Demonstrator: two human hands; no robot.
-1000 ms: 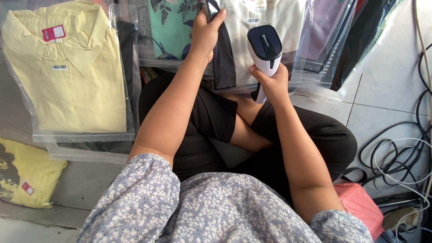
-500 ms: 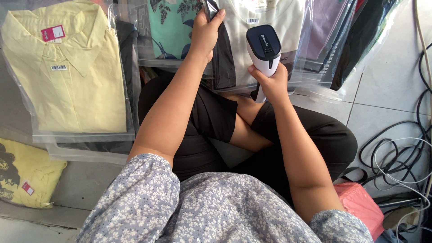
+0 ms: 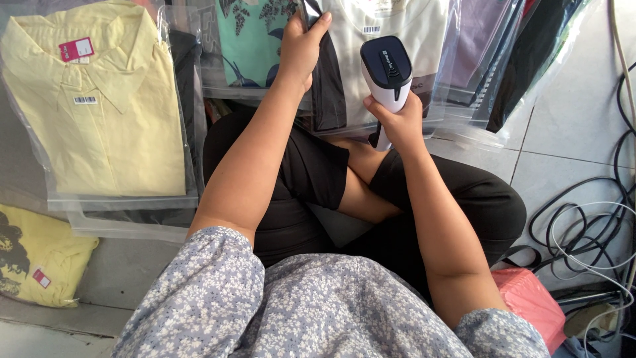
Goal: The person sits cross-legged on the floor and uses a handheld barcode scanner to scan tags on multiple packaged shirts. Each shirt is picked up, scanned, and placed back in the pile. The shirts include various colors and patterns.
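One scanner (image 3: 387, 69), two yellow shirts (image 3: 99, 106) (image 3: 30, 265), one teal floral top (image 3: 252, 40), one cream top (image 3: 397, 20).

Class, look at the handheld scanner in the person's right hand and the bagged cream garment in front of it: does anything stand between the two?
Nothing visible does. The right hand holds the scanner upright just in front of the bagged cream garment. The left hand grips a dark garment off to the side, clear of the gap.
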